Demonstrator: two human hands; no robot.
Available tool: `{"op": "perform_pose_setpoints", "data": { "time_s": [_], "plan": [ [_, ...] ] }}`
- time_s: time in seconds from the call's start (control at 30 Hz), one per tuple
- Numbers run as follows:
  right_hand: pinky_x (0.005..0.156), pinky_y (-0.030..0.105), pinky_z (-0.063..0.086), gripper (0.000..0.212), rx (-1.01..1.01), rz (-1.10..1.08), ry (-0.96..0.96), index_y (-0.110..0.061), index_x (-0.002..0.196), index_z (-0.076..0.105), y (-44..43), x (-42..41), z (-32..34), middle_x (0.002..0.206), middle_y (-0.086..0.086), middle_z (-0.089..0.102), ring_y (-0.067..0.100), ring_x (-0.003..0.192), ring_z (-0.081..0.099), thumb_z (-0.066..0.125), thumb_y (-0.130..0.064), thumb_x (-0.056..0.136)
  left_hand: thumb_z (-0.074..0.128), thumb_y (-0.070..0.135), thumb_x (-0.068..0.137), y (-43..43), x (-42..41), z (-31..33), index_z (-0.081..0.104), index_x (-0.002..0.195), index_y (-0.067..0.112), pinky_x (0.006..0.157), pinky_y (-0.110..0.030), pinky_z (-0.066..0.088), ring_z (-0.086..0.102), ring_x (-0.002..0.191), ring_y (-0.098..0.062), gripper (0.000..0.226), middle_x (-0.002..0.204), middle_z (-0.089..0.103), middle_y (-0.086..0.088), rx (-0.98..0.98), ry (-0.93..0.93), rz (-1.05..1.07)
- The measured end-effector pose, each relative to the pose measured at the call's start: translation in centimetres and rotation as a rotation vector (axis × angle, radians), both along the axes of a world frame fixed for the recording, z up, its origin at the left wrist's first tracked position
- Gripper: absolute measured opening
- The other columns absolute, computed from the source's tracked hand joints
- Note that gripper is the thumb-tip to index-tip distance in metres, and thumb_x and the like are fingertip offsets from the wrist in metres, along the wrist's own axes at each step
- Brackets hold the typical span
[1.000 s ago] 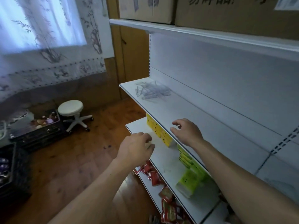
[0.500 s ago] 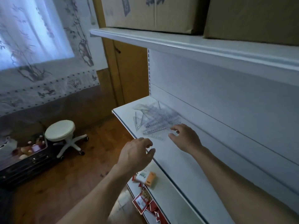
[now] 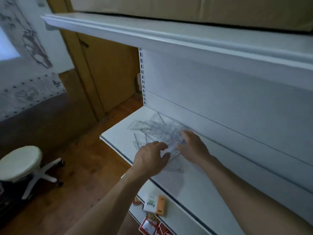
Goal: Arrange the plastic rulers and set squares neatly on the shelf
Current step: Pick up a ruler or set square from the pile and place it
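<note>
Left hand [image 3: 150,158], right hand [image 3: 193,148], both outstretched

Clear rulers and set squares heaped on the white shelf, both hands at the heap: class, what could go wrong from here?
1. The rulers and set squares lie crossed in a loose heap near the open end and front edge of the shelf; a sweep by the left hand might push some onto the floor.
2. They are transparent and overlapping, so the right hand could miss pieces or lift several snagged together.

Head-worn camera (wide-angle), looking forward and down, close to the shelf [image 3: 118,132]
</note>
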State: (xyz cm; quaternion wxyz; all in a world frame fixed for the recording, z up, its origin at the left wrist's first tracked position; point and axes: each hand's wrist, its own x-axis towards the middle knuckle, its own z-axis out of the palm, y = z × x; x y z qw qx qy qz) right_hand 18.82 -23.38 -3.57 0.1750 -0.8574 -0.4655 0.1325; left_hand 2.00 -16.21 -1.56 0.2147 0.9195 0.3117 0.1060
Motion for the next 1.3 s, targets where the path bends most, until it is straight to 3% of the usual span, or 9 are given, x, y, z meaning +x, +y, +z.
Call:
{"op": "perform_pose_setpoints", "data": {
  "time_s": [0.13,0.4,0.53,0.63,0.7,0.87,1.0,1.17,1.3],
  "plan": [
    [0.112,0.034,0.024,0.059,-0.023,-0.054,-0.074,-0.017,0.147,0.032,3.1,-1.0,-0.2,0.153,0.006,0.031,0.023,0.14,0.028,0.044,-0.041,0.095,0.053,0.042,0.094,4.5,0.1,0.5,0.059,0.126,0.028,0.086,-0.027,0.055,0.061,0.105,-0.01,0.035,0.125,0.062,0.01,-0.045,-0.024,-0.089],
    [0.083,0.033,0.045,0.032,0.028,-0.114,-0.333,-0.023,0.116,0.061,4.1,-2.6,-1.0,0.117,-0.003,0.063,0.024,0.105,0.057,0.043,-0.04,0.097,0.053,0.045,0.092,10.2,0.0,-0.5,0.059,0.126,0.03,0.084,-0.032,0.057,0.061,0.103,-0.013,0.037,0.126,0.061,0.01,-0.141,0.01,-0.208],
    [0.061,0.03,0.04,0.033,0.166,-0.205,-0.414,-0.02,0.083,0.061,3.9,-2.5,-0.9,0.084,-0.001,0.066,0.026,0.082,0.06,0.036,-0.036,0.095,0.053,0.046,0.093,11.2,0.2,-0.5,0.059,0.125,0.03,0.088,-0.033,0.055,0.061,0.104,-0.012,0.036,0.124,0.061,0.011,-0.145,0.012,-0.272],
    [0.06,0.029,0.042,0.037,0.301,-0.321,-0.408,-0.017,0.086,0.066,3.7,-2.0,-0.1,0.082,-0.001,0.067,0.025,0.079,0.058,0.034,-0.032,0.094,0.054,0.044,0.093,12.0,0.5,-0.3,0.059,0.125,0.03,0.089,-0.03,0.054,0.06,0.102,-0.008,0.035,0.122,0.062,0.012,-0.175,-0.012,-0.286],
    [0.062,0.026,0.043,0.028,0.428,-0.446,-0.294,-0.017,0.092,0.068,3.7,-1.9,0.6,0.086,-0.004,0.069,0.019,0.078,0.06,0.042,-0.026,0.097,0.055,0.044,0.093,12.2,0.8,-0.1,0.058,0.124,0.03,0.089,-0.029,0.053,0.059,0.1,-0.006,0.034,0.119,0.063,0.012,-0.259,-0.027,-0.293],
    [0.067,0.025,0.051,0.024,0.794,-0.699,0.43,-0.019,0.084,0.066,4.2,-3.3,3.2,0.087,-0.002,0.072,0.012,0.077,0.068,0.046,-0.02,0.097,0.057,0.042,0.092,11.9,2.5,0.3,0.058,0.124,0.027,0.088,-0.027,0.05,0.061,0.098,-0.006,0.035,0.112,0.065,0.011,-0.665,-0.14,-0.255],
    [0.07,0.016,0.047,0.022,0.771,-0.666,0.591,-0.023,0.087,0.07,3.4,-5.2,4.2,0.091,-0.012,0.07,0.001,0.085,0.064,0.05,-0.026,0.097,0.066,0.03,0.089,10.2,3.4,0.7,0.067,0.111,0.017,0.078,-0.017,0.05,0.067,0.091,-0.007,0.026,0.1,0.071,0.006,-0.975,-0.309,-0.23],
    [0.088,0.025,0.05,0.018,0.755,-0.733,0.598,-0.034,0.095,0.07,2.1,-6.5,3.7,0.104,-0.015,0.069,0.003,0.102,0.062,0.054,-0.041,0.093,0.066,0.018,0.088,8.1,4.2,0.1,0.074,0.093,0.024,0.077,-0.018,0.051,0.069,0.084,-0.006,0.011,0.085,0.075,0.01,-0.977,-0.473,-0.253],
    [0.08,0.03,0.054,0.033,0.704,-0.844,0.535,-0.025,0.091,0.069,0.1,-7.2,4.3,0.091,-0.008,0.072,0.008,0.087,0.067,0.052,-0.053,0.089,0.059,0.021,0.094,6.7,4.6,-0.8,0.072,0.108,0.027,0.072,-0.02,0.051,0.064,0.083,-0.005,0.02,0.091,0.068,0.016,-0.46,-0.57,-0.384]
  ]
}}
